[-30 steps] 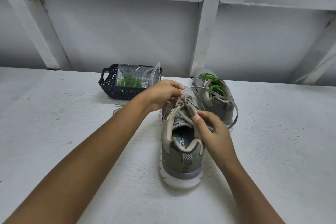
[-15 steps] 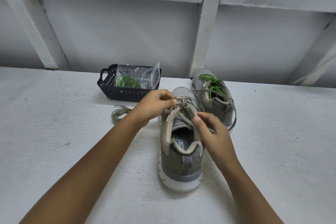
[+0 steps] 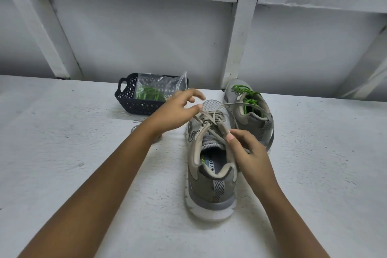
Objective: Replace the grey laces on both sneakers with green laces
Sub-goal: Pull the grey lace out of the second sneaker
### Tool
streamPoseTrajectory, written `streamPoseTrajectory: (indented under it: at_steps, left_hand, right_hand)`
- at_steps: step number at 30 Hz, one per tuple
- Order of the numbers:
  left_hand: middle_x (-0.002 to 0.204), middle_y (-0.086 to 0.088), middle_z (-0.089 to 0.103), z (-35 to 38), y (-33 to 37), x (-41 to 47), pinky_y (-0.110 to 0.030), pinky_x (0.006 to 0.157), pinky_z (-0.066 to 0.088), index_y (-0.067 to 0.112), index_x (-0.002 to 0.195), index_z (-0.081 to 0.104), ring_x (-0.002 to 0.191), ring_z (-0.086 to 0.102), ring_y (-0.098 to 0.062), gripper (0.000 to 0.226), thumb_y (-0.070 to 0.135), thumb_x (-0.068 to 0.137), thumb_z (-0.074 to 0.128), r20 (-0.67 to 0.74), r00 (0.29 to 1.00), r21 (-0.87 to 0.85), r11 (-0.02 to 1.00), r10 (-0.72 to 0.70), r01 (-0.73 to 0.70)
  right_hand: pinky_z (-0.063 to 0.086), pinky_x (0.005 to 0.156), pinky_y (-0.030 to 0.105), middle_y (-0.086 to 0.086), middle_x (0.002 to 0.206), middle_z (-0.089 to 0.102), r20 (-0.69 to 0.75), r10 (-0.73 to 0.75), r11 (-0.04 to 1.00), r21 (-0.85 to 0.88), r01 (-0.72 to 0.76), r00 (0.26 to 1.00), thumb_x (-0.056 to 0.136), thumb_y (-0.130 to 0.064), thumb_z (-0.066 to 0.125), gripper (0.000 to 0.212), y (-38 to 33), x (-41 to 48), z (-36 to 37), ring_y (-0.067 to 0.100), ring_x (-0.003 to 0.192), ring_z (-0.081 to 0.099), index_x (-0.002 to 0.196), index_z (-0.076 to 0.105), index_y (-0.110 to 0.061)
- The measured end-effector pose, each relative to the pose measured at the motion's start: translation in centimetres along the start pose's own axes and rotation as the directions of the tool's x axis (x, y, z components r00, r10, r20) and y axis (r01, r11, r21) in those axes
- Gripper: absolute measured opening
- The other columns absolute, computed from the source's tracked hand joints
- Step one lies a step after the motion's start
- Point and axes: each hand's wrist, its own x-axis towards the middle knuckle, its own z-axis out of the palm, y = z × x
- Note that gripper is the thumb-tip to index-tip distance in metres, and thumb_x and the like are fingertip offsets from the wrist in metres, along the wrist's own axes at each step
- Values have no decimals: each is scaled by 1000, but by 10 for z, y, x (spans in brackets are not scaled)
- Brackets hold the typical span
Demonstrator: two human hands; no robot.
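A grey sneaker [image 3: 211,186] stands heel-first in front of me, its grey lace [image 3: 211,118] loosened across the eyelets. One strand trails right around the second sneaker [image 3: 251,119], which carries a green lace [image 3: 248,96]. My left hand [image 3: 176,111] hovers over the near shoe's toe, fingers spread; the thumb tip lies by a lace strand, nothing pinched. My right hand [image 3: 249,153] grips the near sneaker's right eyelet flap, thumb on top, a lace strand running under its fingers.
A dark mesh basket [image 3: 125,98] at the back left holds a clear plastic bag with a green lace [image 3: 150,94]. A loose grey lace [image 3: 136,126] lies on the white table behind my left forearm. A white framed wall closes the far side.
My left hand has let go of the lace near the top eyelets and spread its fingers, shifting slightly up and left. The right hand stays on the shoe.
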Motion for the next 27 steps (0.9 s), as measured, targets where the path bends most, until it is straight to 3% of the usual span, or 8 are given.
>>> streamPoseTrajectory:
  at_steps: [5, 8, 12, 14, 16, 19, 23, 27]
  left_hand:
    - [112, 10, 44, 8, -16, -21, -31, 102, 25, 41, 83, 58, 116, 32, -10, 11, 32, 91, 58, 74, 997, 180, 983, 7, -20]
    - [101, 4, 56, 9, -15, -21, -29, 92, 38, 34, 79, 60, 103, 51, -9, 18, 22, 92, 57, -52, 999, -52, 999, 12, -14]
    - [87, 1, 60, 8, -15, -17, -14, 66, 43, 23, 79, 60, 78, 54, -3, 21, 13, 95, 51, -296, 932, -406, 911, -209, 75]
    - [96, 0, 59, 9, -15, -19, -6, 69, 42, 22, 86, 60, 85, 54, -5, 15, 11, 94, 52, -372, 909, -329, 942, -190, 63]
    - [110, 2, 52, 12, -14, -23, -16, 89, 38, 24, 101, 61, 102, 49, -10, 17, 11, 91, 57, -387, 922, -56, 998, -16, -6]
    - [110, 9, 50, 23, -13, -30, -28, 96, 29, 24, 102, 68, 112, 39, -14, 16, 17, 89, 61, -232, 959, 195, 974, 162, -117]
    - [96, 9, 56, 29, -11, -32, -27, 89, 38, 25, 88, 65, 100, 52, -13, 9, 19, 90, 59, -158, 980, 138, 985, 122, -100]
    - [88, 11, 54, 25, -9, -30, -4, 74, 35, 24, 84, 59, 86, 52, -5, 12, 15, 92, 56, -259, 964, 79, 996, 56, -37]
  right_hand:
    - [44, 86, 18, -4, 108, 64, -5, -6, 1000, -5, 6, 1000, 90, -31, 58, 17, -1, 0, 1, 0, 100, 58, 105, 66, -28]
    - [44, 88, 19, -4, 108, 64, -4, -6, 1000, -7, 6, 1000, 90, -31, 58, 17, -2, 0, 1, 1, 101, 58, 105, 65, -28]
    - [45, 88, 21, -3, 108, 64, -1, 0, 1000, 2, 0, 1000, 90, -31, 58, 16, -2, -1, 1, 2, 100, 58, 105, 65, -28]
    - [46, 87, 21, -3, 107, 64, -3, 5, 1000, 2, -5, 1000, 90, -31, 58, 17, -3, -1, 1, 3, 100, 59, 105, 66, -28]
    - [45, 86, 21, -3, 107, 64, -3, 7, 1000, 1, -7, 1000, 90, -32, 58, 17, -3, -1, 0, 3, 99, 59, 105, 65, -28]
    - [45, 86, 19, -3, 108, 64, -5, 12, 1000, 8, -11, 1000, 90, -30, 58, 16, -3, -1, 1, 2, 99, 58, 104, 65, -28]
    - [46, 88, 21, -2, 108, 64, -4, 13, 1000, 13, -13, 1000, 90, -30, 58, 18, -3, 0, 1, 3, 100, 59, 106, 66, -26]
    - [47, 88, 21, -1, 109, 64, 2, 19, 1000, 24, -19, 1000, 90, -30, 59, 19, -4, 0, 1, 4, 99, 59, 107, 66, -25]
